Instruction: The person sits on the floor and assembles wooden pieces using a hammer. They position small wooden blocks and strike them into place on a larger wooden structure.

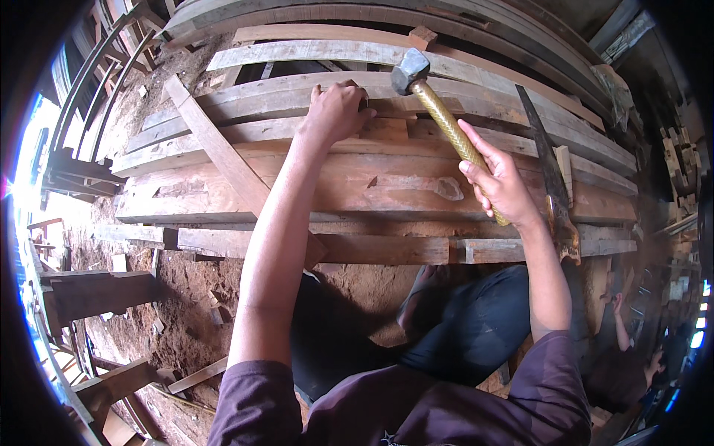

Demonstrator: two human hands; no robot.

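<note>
My right hand is wrapped round the gold patterned handle of a hammer. Its blocky grey metal head is raised above the planks, up and left of the hand. My left hand rests on the wooden beams, fingers curled closed. A small dark bit shows at its fingers, but I cannot make out what it is. Just right of that hand lie short wood pieces on a beam. Below both hands runs a wide reddish-brown timber.
A handsaw lies across the beams right of the hammer. One narrow board slants over them at left. Wood offcuts and sawdust cover the ground. Stacked timber stands behind. Another person's arm shows at the lower right.
</note>
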